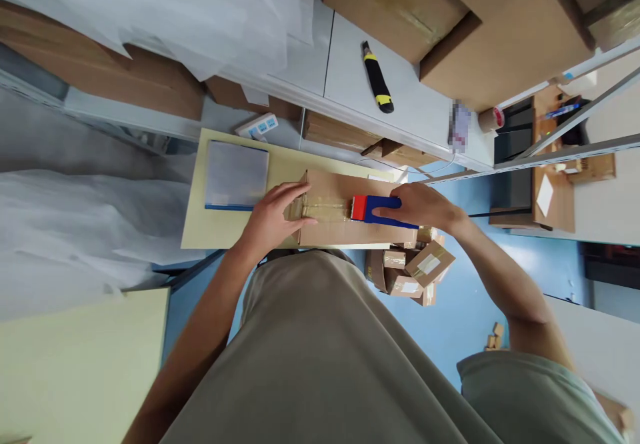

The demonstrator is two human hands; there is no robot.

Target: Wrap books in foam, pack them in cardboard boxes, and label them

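Note:
A long cardboard box [330, 187] lies across the pale yellow table in front of me, with clear tape along the middle of its top. My left hand [273, 217] grips the box's left end, thumb and fingers spread around the taped edge. In my right hand [420, 205] is a blue tape dispenser [383, 209] with a red toothed front end. The dispenser rests on or just over the tape line, right of the box's middle. Its back part is hidden under my fingers.
A blue-edged folder [237, 174] lies on the yellow table [193, 227]. On the shelf above are a black-and-yellow utility knife [377, 77], large boxes [395, 4] and a tape roll [491, 119]. Small cartons [430, 264] are piled on the blue floor at right. A power strip [257, 126] sits behind the folder.

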